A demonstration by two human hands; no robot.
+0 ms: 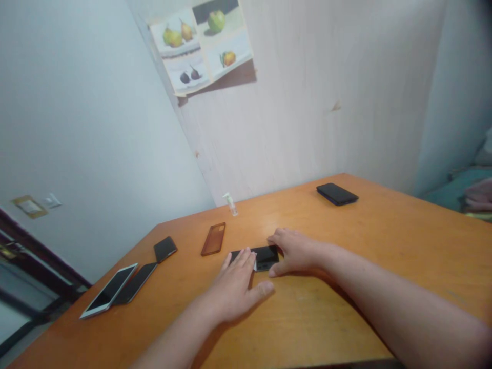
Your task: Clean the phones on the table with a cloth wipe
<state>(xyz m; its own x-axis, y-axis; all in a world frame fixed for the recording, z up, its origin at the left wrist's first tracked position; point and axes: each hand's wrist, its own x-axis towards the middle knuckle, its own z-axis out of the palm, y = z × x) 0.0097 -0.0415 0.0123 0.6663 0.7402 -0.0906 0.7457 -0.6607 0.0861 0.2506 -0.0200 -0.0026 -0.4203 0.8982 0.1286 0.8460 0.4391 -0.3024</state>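
A dark smartphone [267, 252] lies flat on the wooden table, screen up. My right hand [294, 251] grips its right end, thumb at the near edge and fingers at the far edge. Across the phone's left part my left hand [238, 282] lies flat, fingers stretched out and thumb spread to the side. A small white piece [255, 261], perhaps tissue or cloth, shows from under the left fingertips; most of it is hidden. Just beyond the left hand is a brown translucent phone case [214, 239].
On the left of the table [346, 307] lie a white tablet [110, 289], a dark flat device [136, 283] and a small black rectangular item [165, 249]. A clear pump bottle [230, 204] stands by the wall. Far right is a black wallet-like item [337, 193].
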